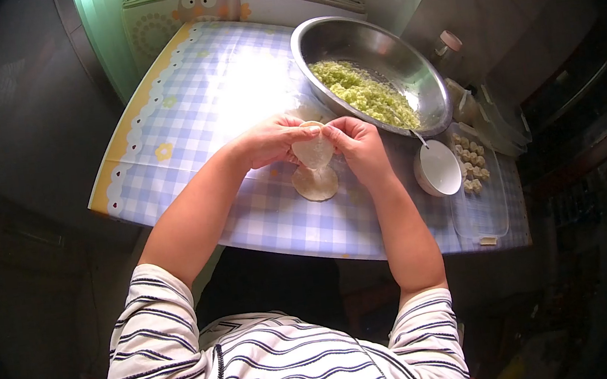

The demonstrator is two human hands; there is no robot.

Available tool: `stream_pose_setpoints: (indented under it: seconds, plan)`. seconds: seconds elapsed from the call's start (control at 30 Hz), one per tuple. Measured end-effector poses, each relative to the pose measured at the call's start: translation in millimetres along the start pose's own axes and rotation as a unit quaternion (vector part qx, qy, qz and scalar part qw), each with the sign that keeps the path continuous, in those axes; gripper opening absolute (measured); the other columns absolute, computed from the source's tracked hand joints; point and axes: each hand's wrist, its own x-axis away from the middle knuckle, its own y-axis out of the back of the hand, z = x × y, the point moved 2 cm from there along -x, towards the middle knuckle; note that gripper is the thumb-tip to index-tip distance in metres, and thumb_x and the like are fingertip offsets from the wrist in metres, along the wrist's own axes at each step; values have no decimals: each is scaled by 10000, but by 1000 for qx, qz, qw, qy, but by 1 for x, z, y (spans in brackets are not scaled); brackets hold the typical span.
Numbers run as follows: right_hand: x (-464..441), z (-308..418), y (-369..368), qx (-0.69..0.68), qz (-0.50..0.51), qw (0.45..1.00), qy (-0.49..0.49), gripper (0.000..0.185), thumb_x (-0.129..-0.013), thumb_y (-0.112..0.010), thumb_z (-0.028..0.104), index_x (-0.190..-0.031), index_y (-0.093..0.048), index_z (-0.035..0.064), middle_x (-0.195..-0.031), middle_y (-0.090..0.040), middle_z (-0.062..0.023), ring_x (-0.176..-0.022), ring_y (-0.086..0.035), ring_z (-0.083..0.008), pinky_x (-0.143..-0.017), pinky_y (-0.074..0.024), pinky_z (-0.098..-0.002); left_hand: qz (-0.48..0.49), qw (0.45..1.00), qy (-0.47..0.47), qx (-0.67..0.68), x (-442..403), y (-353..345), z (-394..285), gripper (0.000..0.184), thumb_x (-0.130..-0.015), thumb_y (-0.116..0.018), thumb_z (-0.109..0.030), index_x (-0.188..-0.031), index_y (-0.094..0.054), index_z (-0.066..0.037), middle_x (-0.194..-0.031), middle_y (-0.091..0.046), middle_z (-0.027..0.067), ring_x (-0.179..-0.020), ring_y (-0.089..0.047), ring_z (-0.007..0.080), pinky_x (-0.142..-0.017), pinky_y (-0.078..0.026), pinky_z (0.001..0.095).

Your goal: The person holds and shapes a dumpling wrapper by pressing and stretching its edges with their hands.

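The thin, pale, round-edged dough wrapper is up between both hands, over the near-middle part of the table with its blue-and-white checked cloth. Just on its near side lies a flat disc of pale dough; whether this is one layer or several, I cannot tell.

The cloth is open to the left and far left of the hands, out to the yellow scalloped border, with a bright glare across the far part. The right side is tighter: the wide, shiny steel basin of chopped green filling has its near rim close to the right hand. Beyond that hand, further right, stand the small white bowl with a handle leaning out, and the clear plastic tray of small pale dumplings. The near table edge passes beneath both forearms.

The wrapper's long axis runs near to far, its far edge up at the fingertips and its near end towards the disc.

The left hand reaches in from the left, its thumb across the wrapper; the right comes from the near right, wrist bent inward. Both grips are pinching the wrapper's far edge, fingertips nearly meeting.
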Motion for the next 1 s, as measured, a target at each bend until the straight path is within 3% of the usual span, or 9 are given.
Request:
stream_pose_setpoints:
  seconds: [0.37, 0.63, 1.0]
  plan:
    - [0, 1, -2, -13, -15, 1000, -19, 193, -825, -642, 209, -824, -613, 18, -693, -576, 16, -591, -455, -33, -549, -372, -176, -39, 999, 16, 26, -5, 2, 1, 296, -884, -542, -277, -1016, -587, -15, -929, -611, 75, -813, -610, 142, -673, -513, 290]
    - [-1, -5, -1, -16, -20, 1000, -7, 218, -834, -635, 208, -848, -616, -9, -718, -593, -6, -617, -510, -49, -549, -416, -188, -54, 998, -14, -3, -7, 8, 5, 298, -868, -567, -272, -987, -592, 0, -901, -619, 81, -782, -618, 142, -665, -517, 289]
    - [0, -4, -1, 16, -20, 1000, -4, 190, -821, -641, 166, -854, -632, -21, -743, -610, -13, -654, -518, -47, -578, -418, -191, -15, 999, 34, 22, -5, 0, 4, 350, -874, -552, -326, -1024, -579, -11, -899, -618, 76, -791, -619, 157, -675, -535, 316]
